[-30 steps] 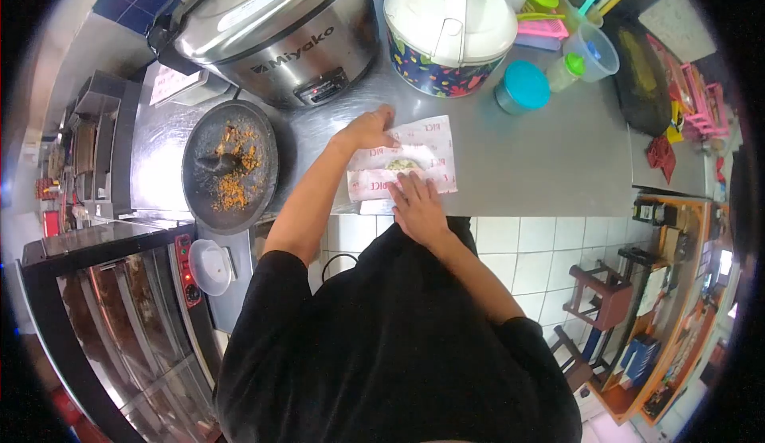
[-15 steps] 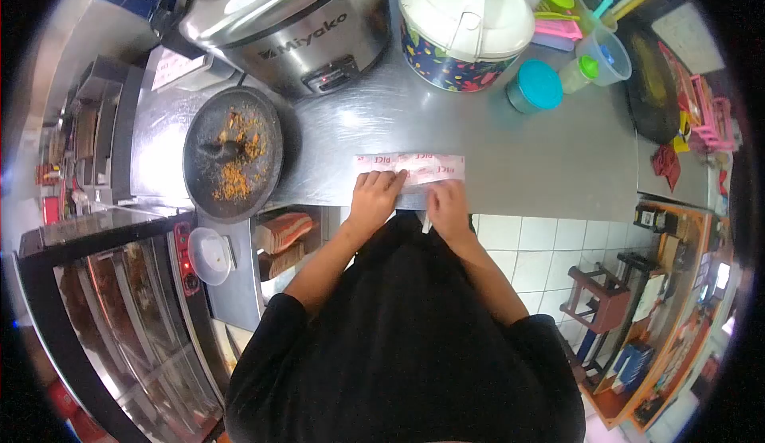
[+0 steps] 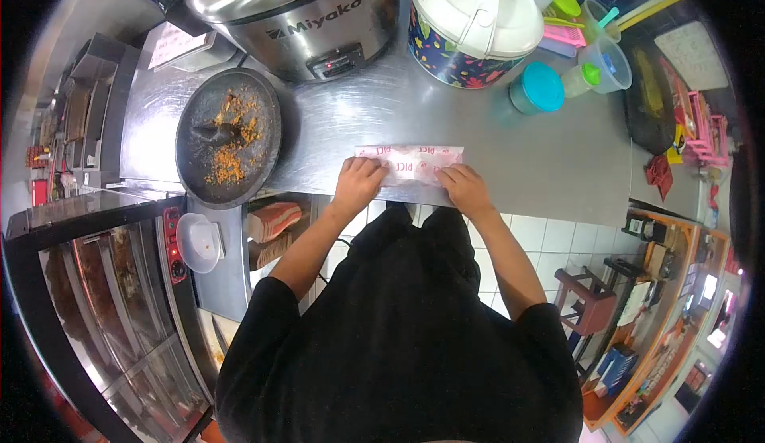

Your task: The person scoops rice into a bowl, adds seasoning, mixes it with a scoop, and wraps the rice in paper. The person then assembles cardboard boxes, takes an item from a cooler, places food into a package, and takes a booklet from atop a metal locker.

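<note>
A white paper wrapper (image 3: 409,163) with red lettering lies folded into a long packet near the steel counter's front edge. My left hand (image 3: 360,182) has its fingers curled over the packet's left end. At the right end, the fingers of my right hand (image 3: 465,187) press together on the paper. Whatever the paper encloses is hidden.
Behind the packet stand a steel rice cooker (image 3: 319,29) and a floral container with a white lid (image 3: 476,25). A stone mortar (image 3: 229,138) with orange crumbs is at left, a teal-lidded jar (image 3: 537,88) at right. A glass cabinet (image 3: 103,284) stands lower left.
The open sheet showing pale food has become a narrow closed packet. My left hand came back from the sheet's far side to the left end; my right hand moved to the right end.
</note>
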{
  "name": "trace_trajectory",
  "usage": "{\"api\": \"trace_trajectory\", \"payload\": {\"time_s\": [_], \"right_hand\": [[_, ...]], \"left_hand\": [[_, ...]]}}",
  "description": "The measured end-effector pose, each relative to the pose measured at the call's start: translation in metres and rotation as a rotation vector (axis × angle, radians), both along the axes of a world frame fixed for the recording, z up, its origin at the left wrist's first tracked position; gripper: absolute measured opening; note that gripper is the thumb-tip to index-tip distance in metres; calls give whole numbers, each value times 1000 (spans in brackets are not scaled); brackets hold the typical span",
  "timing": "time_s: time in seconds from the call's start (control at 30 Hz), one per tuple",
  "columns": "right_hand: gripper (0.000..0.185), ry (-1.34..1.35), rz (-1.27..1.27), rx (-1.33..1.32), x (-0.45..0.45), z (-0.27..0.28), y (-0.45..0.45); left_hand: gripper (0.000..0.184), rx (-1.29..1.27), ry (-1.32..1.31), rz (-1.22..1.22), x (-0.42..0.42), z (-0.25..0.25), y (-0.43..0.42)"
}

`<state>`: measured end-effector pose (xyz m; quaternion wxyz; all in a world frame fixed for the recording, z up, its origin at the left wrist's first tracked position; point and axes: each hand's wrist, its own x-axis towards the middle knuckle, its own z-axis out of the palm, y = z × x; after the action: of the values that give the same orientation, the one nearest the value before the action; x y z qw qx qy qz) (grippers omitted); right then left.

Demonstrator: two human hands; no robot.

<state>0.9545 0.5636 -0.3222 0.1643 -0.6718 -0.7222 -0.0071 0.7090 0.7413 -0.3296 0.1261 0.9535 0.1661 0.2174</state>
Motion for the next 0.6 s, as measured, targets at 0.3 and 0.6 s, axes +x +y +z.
{"api": "trace_trajectory", "payload": {"time_s": [0.3,0.6], "right_hand": [[31,90,118,-180,10,19,4],[22,252,-136,-640,12,26,74]], "left_hand": [[26,35,113,-151,-5,15,11],[26,-417,746,-219,55,34,65]]}}
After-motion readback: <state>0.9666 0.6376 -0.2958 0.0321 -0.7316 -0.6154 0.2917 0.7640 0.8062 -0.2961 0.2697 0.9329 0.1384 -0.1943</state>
